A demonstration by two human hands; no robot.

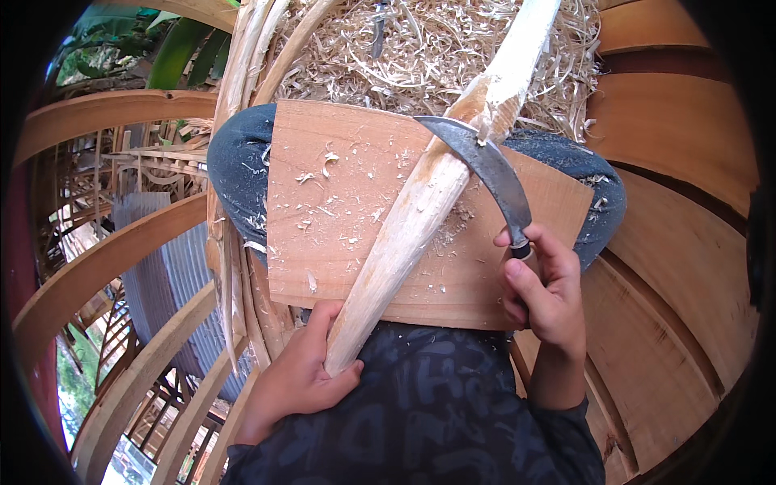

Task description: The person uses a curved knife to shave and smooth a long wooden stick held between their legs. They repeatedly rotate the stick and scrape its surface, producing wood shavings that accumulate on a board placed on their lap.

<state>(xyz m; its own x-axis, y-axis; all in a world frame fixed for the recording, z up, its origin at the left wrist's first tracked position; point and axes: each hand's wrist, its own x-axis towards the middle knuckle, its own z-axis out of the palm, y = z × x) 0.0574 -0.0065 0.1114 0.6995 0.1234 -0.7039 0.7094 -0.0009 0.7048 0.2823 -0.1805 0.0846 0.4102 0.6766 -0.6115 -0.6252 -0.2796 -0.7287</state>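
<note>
A long, pale, peeled wooden pole (412,222) runs slantwise from near my body toward the far right. Its near end is in my left hand (305,372), fingers closed around it. My right hand (550,295) grips the dark handle of a sickle (499,174). The curved blade crosses over the pole, close to a rough, notched part where a small curl of wood clings. Under the pole, a flat wooden board (331,202) lies across my lap, dotted with small shavings. The far end of the pole runs out of the picture at the top.
A thick heap of wood shavings (428,56) covers the floor ahead, with a knife (377,32) on it. Several long wooden strips (238,162) stand along my left knee. Beyond them is a slatted wooden railing (121,250). Wooden planks (679,267) lie at the right.
</note>
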